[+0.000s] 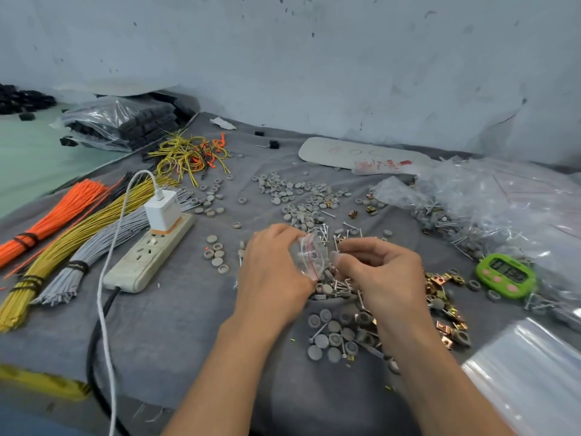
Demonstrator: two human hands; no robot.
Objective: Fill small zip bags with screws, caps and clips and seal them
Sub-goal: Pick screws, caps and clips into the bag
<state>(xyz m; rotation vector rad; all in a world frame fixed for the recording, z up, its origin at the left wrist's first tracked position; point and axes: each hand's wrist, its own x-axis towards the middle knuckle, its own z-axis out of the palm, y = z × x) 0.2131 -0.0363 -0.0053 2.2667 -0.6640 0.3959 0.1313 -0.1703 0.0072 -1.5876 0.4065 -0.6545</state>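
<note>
My left hand (273, 269) grips a small clear zip bag (308, 256) with a red seal line, held just above the grey cloth. Right beside it, my right hand (380, 272) has its fingers curled and its fingertips at the bag's mouth; what they pinch is hidden. Below and between the hands lie grey round caps (330, 338) and silver screws (342, 287). Brass-coloured clips (440, 284) lie to the right of my right hand. More caps (292, 190) are spread farther back.
A power strip (151, 253) with a white charger and cable lies to the left, beside bundles of orange, yellow and grey wires (63, 247). A green timer (506, 275) sits at right, near heaps of filled bags (490, 202). A stack of empty zip bags (531, 372) lies at bottom right.
</note>
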